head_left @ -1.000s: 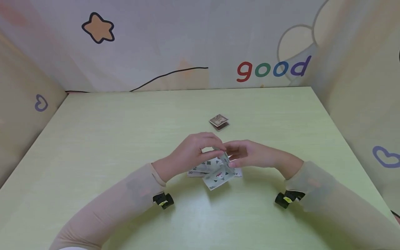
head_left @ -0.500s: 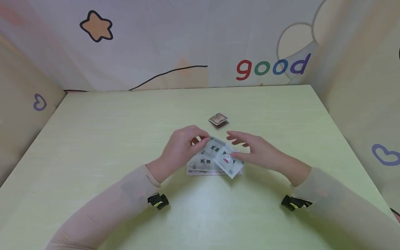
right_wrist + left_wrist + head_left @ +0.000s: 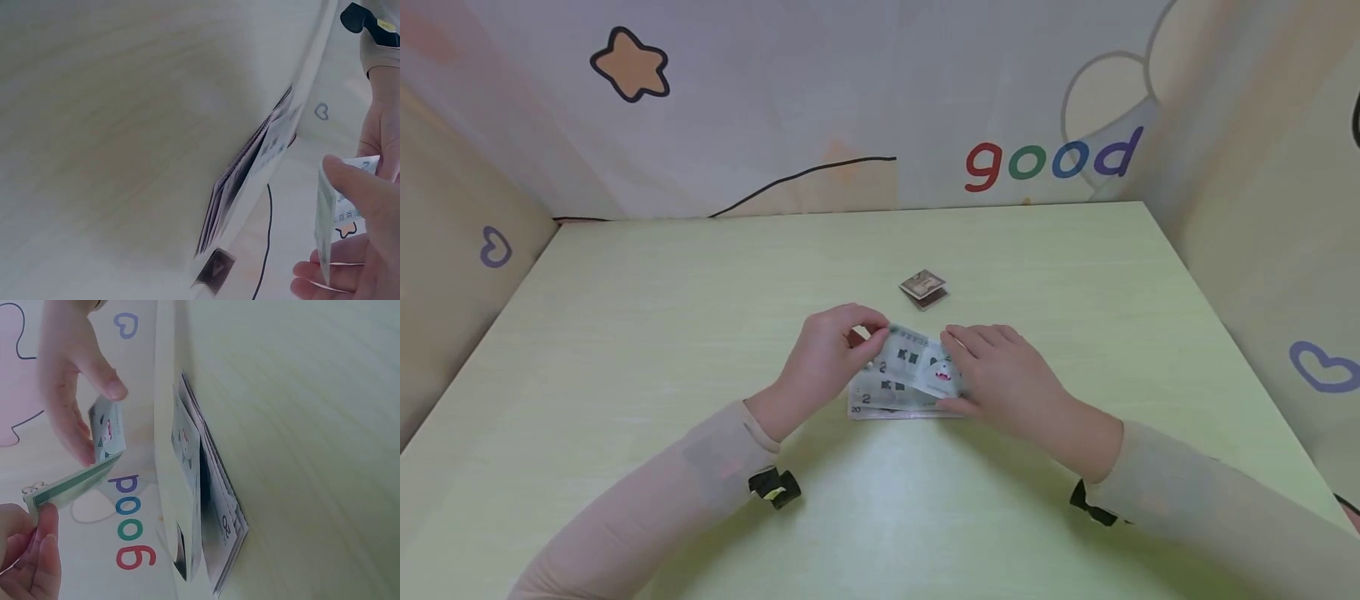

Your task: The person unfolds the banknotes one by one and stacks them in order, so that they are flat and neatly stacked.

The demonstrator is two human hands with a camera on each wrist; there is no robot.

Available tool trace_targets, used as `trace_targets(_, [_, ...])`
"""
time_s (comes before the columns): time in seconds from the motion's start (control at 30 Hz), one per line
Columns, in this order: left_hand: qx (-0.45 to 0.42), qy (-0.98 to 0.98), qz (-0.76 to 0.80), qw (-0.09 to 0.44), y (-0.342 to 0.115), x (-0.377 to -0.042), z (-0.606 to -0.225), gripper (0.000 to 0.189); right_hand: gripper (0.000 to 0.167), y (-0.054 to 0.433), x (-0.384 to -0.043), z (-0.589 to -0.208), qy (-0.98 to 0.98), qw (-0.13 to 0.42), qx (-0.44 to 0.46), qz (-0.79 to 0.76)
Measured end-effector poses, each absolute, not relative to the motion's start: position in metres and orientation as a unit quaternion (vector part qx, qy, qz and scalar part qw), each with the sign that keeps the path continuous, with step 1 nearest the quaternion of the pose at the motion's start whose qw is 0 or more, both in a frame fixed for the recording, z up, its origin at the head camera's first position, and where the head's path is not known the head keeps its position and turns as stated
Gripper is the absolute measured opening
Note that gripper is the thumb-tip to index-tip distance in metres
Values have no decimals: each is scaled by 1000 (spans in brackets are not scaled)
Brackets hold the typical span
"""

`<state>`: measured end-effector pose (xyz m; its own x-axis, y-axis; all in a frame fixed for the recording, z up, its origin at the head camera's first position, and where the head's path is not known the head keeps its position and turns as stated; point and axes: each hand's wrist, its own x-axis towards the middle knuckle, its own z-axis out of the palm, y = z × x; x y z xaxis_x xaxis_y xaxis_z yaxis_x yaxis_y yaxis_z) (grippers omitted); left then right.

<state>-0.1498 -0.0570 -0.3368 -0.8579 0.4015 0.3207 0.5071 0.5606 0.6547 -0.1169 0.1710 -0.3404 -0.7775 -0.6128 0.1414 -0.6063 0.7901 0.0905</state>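
A green banknote [image 3: 913, 358] with a "2" and a cartoon face is raised above the table, bent across its length. My left hand [image 3: 823, 354] pinches its left end between thumb and fingertips. Around its right end my right hand [image 3: 1018, 379] holds it, thumb on the near edge and fingers on the far edge, as the right wrist view also shows. Beneath lies a stack of banknotes [image 3: 219, 519], another green note [image 3: 880, 392] on top and a note marked "20" lower down. The hands and raised note hide part of the stack.
A folded brown banknote [image 3: 922, 286] lies behind the stack on the pale green table [image 3: 700, 283]. Printed cloth walls [image 3: 775, 100] enclose the table at the back and both sides.
The raised note was bent and hanging toward the near side; it now spans more flatly between the hands. My left hand has moved left, and my right hand has closed around the note's right end.
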Motion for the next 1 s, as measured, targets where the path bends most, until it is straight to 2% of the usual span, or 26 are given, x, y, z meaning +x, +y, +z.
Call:
trace_targets(0.13, [-238,-870,-430,46,-57,-149,-338,11,76,169,-118,-343,-947,80,310,-16])
trace_targets(0.3, [-217,-853,-474,8,-59,-148,-338,11,71,169,-121,-344,-959,41,280,-3])
trace_targets(0.53, [-217,-861,-461,-8,-63,-149,-341,22,58,172,-125,-346,-960,9,276,53])
trace_targets(0.67, [-254,-899,-356,9,-66,-149,-342,34,58,172,-126,-344,-961,-3,270,62])
trace_targets(0.87, [-392,-908,-114,94,-67,-148,-351,52,57,169,-127,-343,-961,-14,271,47])
trace_targets(1.0, [-418,-901,-69,90,-66,-146,-352,61,55,168,-128,-344,-959,-16,279,45])
